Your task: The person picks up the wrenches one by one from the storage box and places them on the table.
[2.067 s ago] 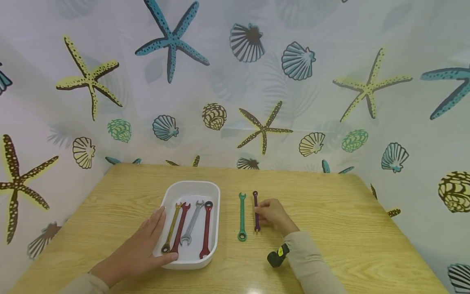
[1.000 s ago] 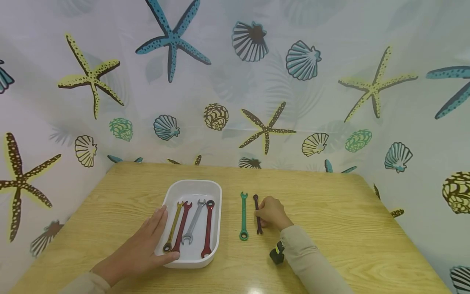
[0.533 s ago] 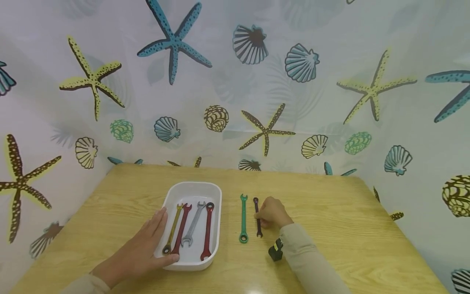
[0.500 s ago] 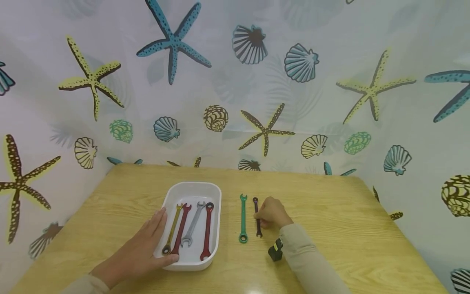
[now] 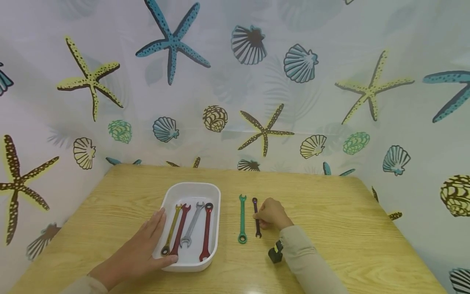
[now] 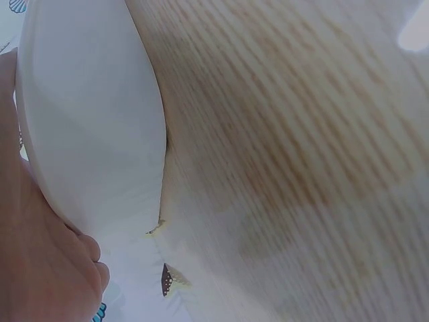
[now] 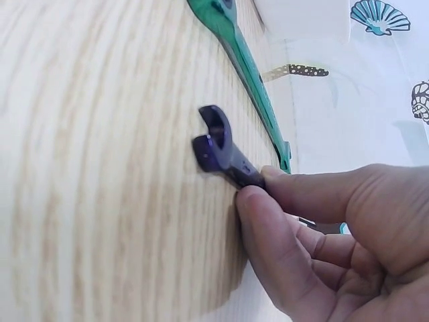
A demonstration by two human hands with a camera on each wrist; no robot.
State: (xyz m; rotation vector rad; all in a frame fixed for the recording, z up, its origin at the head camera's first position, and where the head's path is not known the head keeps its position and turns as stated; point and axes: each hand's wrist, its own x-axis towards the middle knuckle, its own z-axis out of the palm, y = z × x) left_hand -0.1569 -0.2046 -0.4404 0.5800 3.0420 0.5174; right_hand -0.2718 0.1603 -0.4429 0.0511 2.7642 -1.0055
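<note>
My right hand (image 5: pixel 272 214) pinches a small purple combination wrench (image 5: pixel 255 207) between thumb and fingers. In the right wrist view the wrench's open end (image 7: pixel 216 141) points out past the fingertips, just over or on the wood; I cannot tell which. Left of it, apart and roughly parallel, lies a green ratcheting wrench (image 5: pixel 242 218). My left hand (image 5: pixel 141 247) rests along the left side of a white tray (image 5: pixel 191 188), fingers straight, thumb over the near rim. Inside the tray lie a gold wrench (image 5: pixel 172 229), two red wrenches (image 5: pixel 207 232) and a silver wrench (image 5: pixel 192 225).
The wooden table (image 5: pixel 330 220) extends to both sides of the hands. A curtain (image 5: pixel 220 90) printed with starfish and shells stands behind it and at its sides. A black wrist camera (image 5: pixel 276 252) hangs below the right sleeve.
Over the two seconds the purple wrench has shifted slightly toward me and tilted a little, still pinched in my right hand. The left hand and tray stay in place.
</note>
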